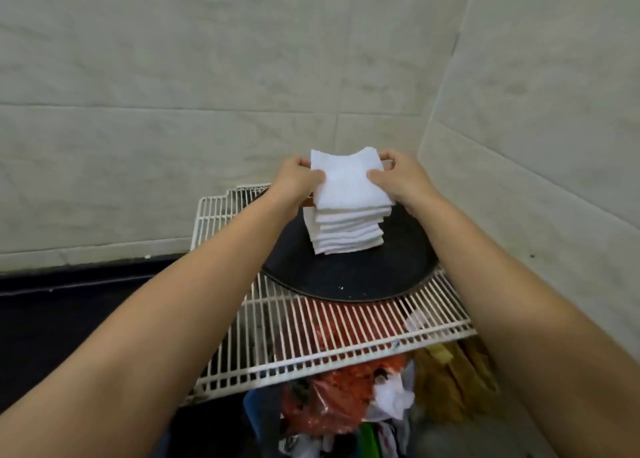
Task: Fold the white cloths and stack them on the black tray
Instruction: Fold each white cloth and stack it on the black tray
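1. Holding of the top white cloth (349, 180) is done by both hands: left hand (298, 180) pinches its left edge, thumb on top, fingers under; right hand (398, 177) pinches its right edge the same way.
2. Top cloth is folded to a square and is held at the top of the stack of folded white cloths (346, 236); its far edge sags between the two hands. Whether it already rests on the stack or sits just above it cannot be told.
3. Stack is seen as several folded layers, roughly aligned, with upper layers shifted slightly toward the right.
4. Stack is carried by the round black tray (346, 277), placed toward the tray's far side; the tray's near part is bare apart from a few pale specks.
5. Tray is seated on a white wire shelf (311, 336), toward the shelf's far right corner, which is set against the tiled wall (207, 76) corner.
6. Shelf's near edge and left side are left uncovered by the tray.
7. Below the shelf's near edge, a heap of plastic bags (346, 398) is visible, red and white among them; contents cannot be made out.
8. A dark surface (69, 301) is seen left of the shelf, along the wall base.
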### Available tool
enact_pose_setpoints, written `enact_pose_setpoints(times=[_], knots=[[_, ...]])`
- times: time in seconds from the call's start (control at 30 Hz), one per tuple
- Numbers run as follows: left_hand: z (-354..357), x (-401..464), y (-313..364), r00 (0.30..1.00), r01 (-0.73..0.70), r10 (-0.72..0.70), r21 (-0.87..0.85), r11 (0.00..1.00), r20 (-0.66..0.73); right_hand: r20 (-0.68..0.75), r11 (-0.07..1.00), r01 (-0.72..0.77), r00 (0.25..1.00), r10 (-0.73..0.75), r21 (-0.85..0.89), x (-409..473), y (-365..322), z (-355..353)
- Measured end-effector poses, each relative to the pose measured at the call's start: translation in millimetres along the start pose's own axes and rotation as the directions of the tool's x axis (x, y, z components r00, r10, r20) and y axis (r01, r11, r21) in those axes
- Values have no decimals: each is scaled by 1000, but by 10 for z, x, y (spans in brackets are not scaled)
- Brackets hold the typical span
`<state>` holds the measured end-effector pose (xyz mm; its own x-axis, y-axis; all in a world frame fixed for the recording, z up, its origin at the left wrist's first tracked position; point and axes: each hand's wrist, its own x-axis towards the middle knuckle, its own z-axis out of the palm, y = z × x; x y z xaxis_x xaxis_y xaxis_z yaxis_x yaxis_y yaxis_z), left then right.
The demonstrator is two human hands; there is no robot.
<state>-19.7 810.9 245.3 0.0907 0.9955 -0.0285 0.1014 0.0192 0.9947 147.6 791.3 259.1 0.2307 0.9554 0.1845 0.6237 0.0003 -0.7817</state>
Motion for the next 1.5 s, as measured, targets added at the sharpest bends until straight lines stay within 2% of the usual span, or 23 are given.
enact_pose_setpoints(times=[0.1,0.27,0.4,0.53,0.67,0.8,0.87,0.97,1.1,1.2,1.33,1.5], knots=[[66,123,-171,999,14,-9,101,995,-54,99,999,-2,995,5,-34,103,192,59],[79,162,-352,989,33,-12,141,990,-147,114,1000,2,994,0,-16,165,293,78],[-43,42,-274,979,32,-7,121,992,-205,21,996,37,999,-35,-86,118,157,15],[-398,-311,-165,967,-5,47,166,986,-249,-33,962,190,979,-200,-197,-167,-270,113],[-1080,-1014,-294,956,-26,109,289,957,-274,83,909,380,925,-371,-172,-767,-801,606],[-2095,-2057,-704,910,75,98,392,917,-403,301,843,523,830,-470,-124,-1659,-1262,1529],[-2644,-2698,-953,857,165,82,423,891,-508,418,814,577,758,-500,-72,-2214,-1467,2093],[-3412,-3724,-1322,751,333,25,412,848,-659,596,754,657,605,-528,2,-3144,-1778,2893],[-4143,-5111,-1817,553,546,-77,291,786,-830,771,670,734,361,-524,112,-4444,-2142,3683],[-4477,-6051,-2141,386,657,-174,138,741,-906,843,569,797,153,-516,204,-5322,-2378,4123],[-4695,-7100,-2456,145,670,-237,-81,738,-960,864,450,815,-116,-491,366,-6334,-2668,4607],[-4976,-8046,-2764,-87,613,-300,-288,735,-950,833,381,772,-327,-446,508,-7395,-3076,5162]])
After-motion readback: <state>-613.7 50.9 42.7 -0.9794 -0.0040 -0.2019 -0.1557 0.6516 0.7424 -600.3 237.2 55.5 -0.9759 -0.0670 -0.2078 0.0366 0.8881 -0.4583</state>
